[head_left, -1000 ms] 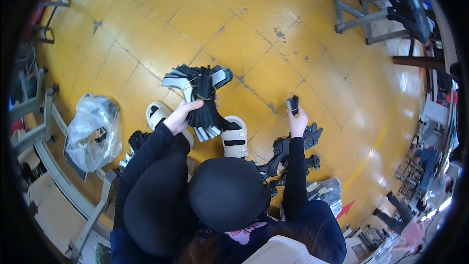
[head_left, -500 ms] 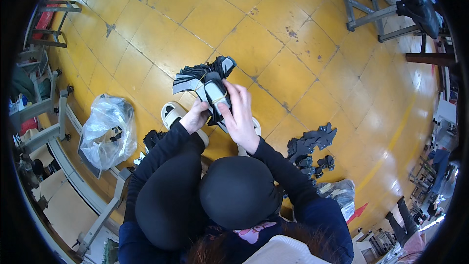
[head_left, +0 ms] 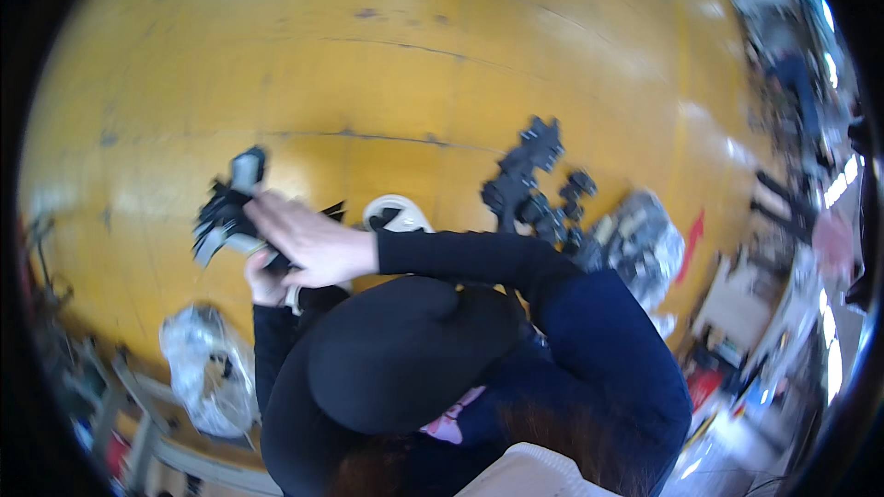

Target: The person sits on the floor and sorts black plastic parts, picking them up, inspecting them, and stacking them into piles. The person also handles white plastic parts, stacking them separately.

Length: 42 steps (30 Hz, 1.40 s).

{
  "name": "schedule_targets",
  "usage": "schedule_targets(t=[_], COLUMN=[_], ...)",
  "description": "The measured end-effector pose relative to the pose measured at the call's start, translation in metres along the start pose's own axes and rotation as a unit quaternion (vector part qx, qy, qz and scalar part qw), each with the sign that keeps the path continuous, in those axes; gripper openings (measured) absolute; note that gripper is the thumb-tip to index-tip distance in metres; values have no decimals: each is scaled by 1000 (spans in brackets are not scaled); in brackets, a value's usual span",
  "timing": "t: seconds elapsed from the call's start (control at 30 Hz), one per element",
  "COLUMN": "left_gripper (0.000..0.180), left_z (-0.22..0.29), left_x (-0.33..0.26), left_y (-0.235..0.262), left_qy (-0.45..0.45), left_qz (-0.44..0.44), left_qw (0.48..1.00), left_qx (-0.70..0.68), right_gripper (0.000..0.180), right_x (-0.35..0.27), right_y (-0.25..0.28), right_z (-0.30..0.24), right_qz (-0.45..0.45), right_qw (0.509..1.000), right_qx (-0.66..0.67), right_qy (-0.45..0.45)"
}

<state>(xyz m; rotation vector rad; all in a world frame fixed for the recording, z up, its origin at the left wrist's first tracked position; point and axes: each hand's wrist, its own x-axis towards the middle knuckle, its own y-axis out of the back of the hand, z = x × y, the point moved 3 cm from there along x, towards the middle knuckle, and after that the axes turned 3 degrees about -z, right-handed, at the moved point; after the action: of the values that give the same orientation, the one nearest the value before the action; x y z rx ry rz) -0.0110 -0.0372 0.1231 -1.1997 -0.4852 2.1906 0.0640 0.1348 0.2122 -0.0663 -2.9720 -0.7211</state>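
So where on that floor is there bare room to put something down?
The yellow floor is bare beyond the hands and the black parts pile. It is crowded near the body: the bundle in both hands, a white sandal, and plastic bags at either side.

Bare yellow floor (head_left: 387,64) lay open far ahead, black parts pile (head_left: 539,189) blocked right, clear plastic bag (head_left: 207,368) and metal rack (head_left: 138,423) crowded near left.

Yellow tiled floor (head_left: 387,64) with black parts pile (head_left: 539,189), white sandal (head_left: 396,213), clear plastic bags (head_left: 198,364).
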Motion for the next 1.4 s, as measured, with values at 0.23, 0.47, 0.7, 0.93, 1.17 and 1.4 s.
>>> schedule_targets(t=[0.23,0.47,0.7,0.93,1.17,1.4], left_gripper=[115,122,115,106,110,104], left_z=[31,48,105,131,124,101], left_x=[-13,-35,-71,-108,-138,-149], left_y=[-15,-6,-46,-10,-20,-44], left_qy=[-142,-176,-211,-276,-360,-346], left_qz=[-134,-184,-292,-256,-153,-180], left_qw=[980,964,917,914,920,921], left_qx=[25,-75,-169,-150,3,-15], right_gripper=[51,25,29,49,50,38], right_x=[-103,-457,-625,-593,-551,-442], right_y=[19,13,-43,-53,-48,15], right_z=[63,139,141,169,173,196], right_qz=[210,480,359,406,321,319], right_qw=[866,640,523,482,568,664], right_qx=[356,15,-88,-115,-149,-194], right_qy=[-283,-600,-768,-768,-743,-647])
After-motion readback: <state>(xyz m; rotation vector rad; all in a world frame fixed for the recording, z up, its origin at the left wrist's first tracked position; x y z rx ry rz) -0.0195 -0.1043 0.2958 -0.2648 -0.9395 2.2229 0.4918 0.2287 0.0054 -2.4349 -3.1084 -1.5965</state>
